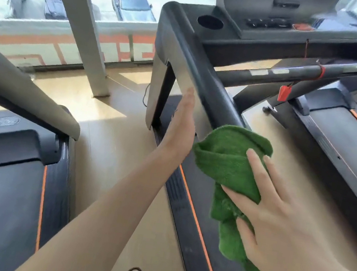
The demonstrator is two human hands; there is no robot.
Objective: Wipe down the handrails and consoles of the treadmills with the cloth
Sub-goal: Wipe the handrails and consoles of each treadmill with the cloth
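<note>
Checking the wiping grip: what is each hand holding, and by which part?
The right hand grips the crumpled green terry cloth around its bunched middle, ends hanging free. The left hand holds nothing, fingers straight.

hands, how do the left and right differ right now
The left hand is empty, while the right hand holds the green cloth. The left hand's fingers are straight, flat beside the treadmill handrail; the right hand's fingers are spread over the cloth and press it at the handrail's near end. The left hand reaches farther forward than the right hand. Both are bare.
</note>
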